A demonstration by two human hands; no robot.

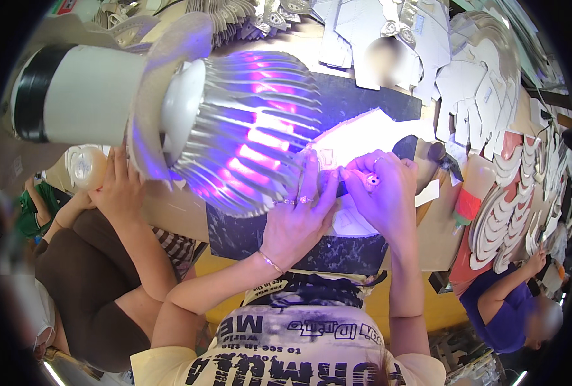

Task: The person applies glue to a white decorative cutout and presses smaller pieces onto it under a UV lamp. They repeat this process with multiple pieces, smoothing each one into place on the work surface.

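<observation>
My right hand [387, 190] is closed in a pinch on a small pinkish piece with a dark-ringed hole [372, 181], over a white flat panel [357, 138]. Beside it, my left hand [299, 215] has its fingers stretched out and apart, and its fingertips rest on the panel close to the right thumb. Strong light washes out the panel's surface. Another white piece [350, 222] lies under my hands, on a dark speckled board [234, 235]. A big ribbed lamp bulb [254, 132] glows purple and hides part of the board on the left.
Right of the board stand a dark-handled round tool [436, 153] and a bottle with a red band [471, 193]. Stacks of white cut pieces [482, 90] and curved strips [508, 193] crowd the right. At left, a co-worker's hand [120, 183] touches a round whitish container [86, 167].
</observation>
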